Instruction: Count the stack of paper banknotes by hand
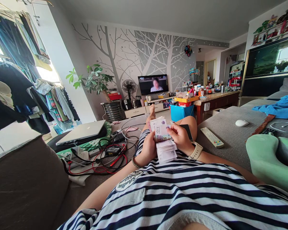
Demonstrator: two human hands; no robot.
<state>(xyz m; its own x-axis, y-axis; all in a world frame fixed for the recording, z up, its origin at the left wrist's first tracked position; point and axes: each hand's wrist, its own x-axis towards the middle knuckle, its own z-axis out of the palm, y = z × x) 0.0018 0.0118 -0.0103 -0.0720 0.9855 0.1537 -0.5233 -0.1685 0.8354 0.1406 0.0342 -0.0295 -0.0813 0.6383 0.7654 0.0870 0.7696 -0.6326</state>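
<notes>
A stack of purple-white banknotes [161, 127] is held up over my lap, fanned a little at its top. My left hand [149, 148] is closed round the stack's left side. With thumb and fingers, my right hand [181, 138] pinches the right edge of the front note, which shows a 5. The lower part of the notes [166, 151] bends down toward the striped clothing, its ends layered. A dark phone [187, 131] lies by my right hand, partly hidden by it.
Right of my legs on the sofa are a remote control [212, 137], a white mouse [242, 123] and a green neck pillow [261, 156]. Tangled cables [110, 156] and a closed laptop [81, 131] lie to the left. A blue box [181, 112] stands beyond my knees.
</notes>
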